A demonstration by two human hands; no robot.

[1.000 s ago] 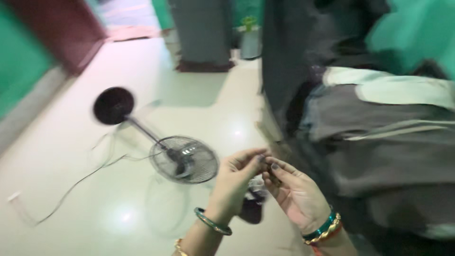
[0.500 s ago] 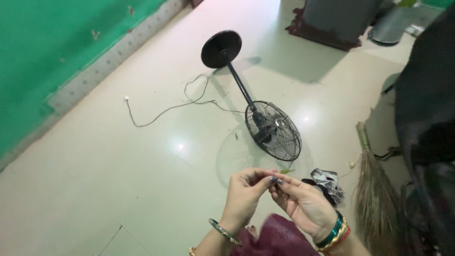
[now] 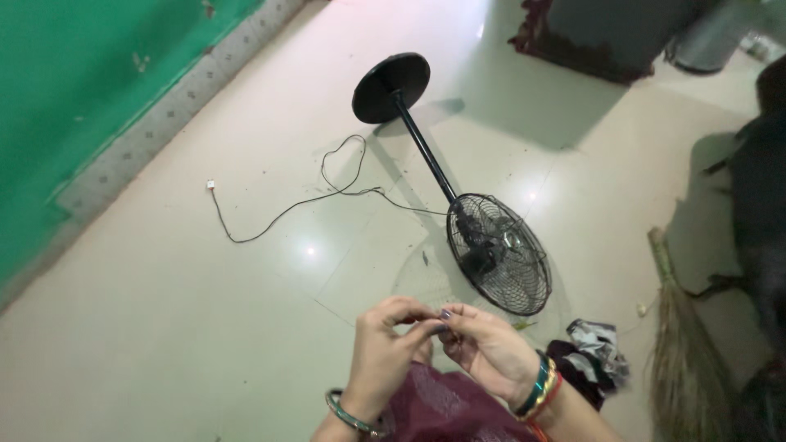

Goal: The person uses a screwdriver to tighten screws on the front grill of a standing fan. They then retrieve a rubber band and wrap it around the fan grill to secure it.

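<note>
My left hand (image 3: 391,348) and my right hand (image 3: 485,348) meet in front of me, fingertips pinched together on something small that I cannot make out. A green bangle sits on my left wrist and green and gold bangles on my right. A black pedestal fan (image 3: 488,245) lies on its side on the pale floor beyond my hands, its round base (image 3: 391,86) pointing away. Its thin black cord (image 3: 303,200) trails left across the floor to a white plug (image 3: 210,185).
A straw broom (image 3: 684,360) lies at the right, beside a crumpled dark and white cloth (image 3: 591,352). A green wall (image 3: 74,90) runs along the left. Dark furniture (image 3: 614,33) stands at the back, with a dark shape (image 3: 757,205) at the right edge.
The view has swung down and to the left, away from the piled clothes. The fan now lies in the middle of the view. My hands stay together, fingertips pinched.
</note>
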